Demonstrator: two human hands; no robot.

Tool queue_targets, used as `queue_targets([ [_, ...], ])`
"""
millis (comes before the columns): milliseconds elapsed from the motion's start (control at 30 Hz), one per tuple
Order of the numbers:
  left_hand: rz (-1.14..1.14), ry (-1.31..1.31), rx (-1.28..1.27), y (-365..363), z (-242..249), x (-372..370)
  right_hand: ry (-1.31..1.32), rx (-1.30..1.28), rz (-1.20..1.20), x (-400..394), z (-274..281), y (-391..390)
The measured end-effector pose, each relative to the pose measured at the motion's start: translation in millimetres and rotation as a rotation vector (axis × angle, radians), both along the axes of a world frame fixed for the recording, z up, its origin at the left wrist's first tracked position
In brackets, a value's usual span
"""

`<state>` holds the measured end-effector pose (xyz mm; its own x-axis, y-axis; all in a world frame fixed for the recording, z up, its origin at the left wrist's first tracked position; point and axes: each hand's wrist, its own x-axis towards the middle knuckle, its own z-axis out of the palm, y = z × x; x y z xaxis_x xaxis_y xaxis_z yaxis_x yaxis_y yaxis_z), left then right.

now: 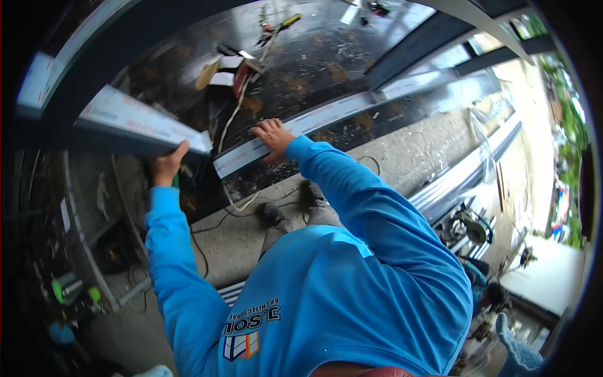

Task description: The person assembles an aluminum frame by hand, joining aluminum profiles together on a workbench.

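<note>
My left hand point(168, 164) is closed around the near end of a dark metal frame bar point(141, 120) faced with printed white protective film. Its thumb lies on the film, and its fingers are hidden underneath. My right hand point(274, 139) straddles a second film-covered bar point(242, 157), fingers over the far edge and thumb on the near side. The ends of the two bars lie close together at an angle, with a narrow gap between them. A pale cord point(233, 119) passes by this gap and hangs down near my feet.
On the dark work surface point(326, 69) lie an opened red box point(242, 76) and a yellow-handled tool point(291, 21). A circular power saw point(471, 227) and long metal profiles point(452, 176) are at right, near a crouching person point(480, 276). Black cables point(200, 245) cross the floor by my feet.
</note>
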<state>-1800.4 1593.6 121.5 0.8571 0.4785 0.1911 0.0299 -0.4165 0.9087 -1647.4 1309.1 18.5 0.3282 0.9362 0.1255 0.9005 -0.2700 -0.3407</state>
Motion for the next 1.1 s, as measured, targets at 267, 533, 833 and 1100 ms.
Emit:
queue_targets([
  [267,0.021,-0.024,0.047,5,-6,-3,-0.254,1.164,-1.016,136,169,-245],
  [533,0.077,0.028,-0.035,23,-15,-10,0.735,1.014,-0.637,238,243,-281],
  [833,0.1,0.083,0.041,82,54,-8,0.617,0.923,-0.546,253,293,-265],
  [1100,0.172,-0.018,-0.046,96,75,-14,0.515,0.904,-0.55,242,324,-238],
])
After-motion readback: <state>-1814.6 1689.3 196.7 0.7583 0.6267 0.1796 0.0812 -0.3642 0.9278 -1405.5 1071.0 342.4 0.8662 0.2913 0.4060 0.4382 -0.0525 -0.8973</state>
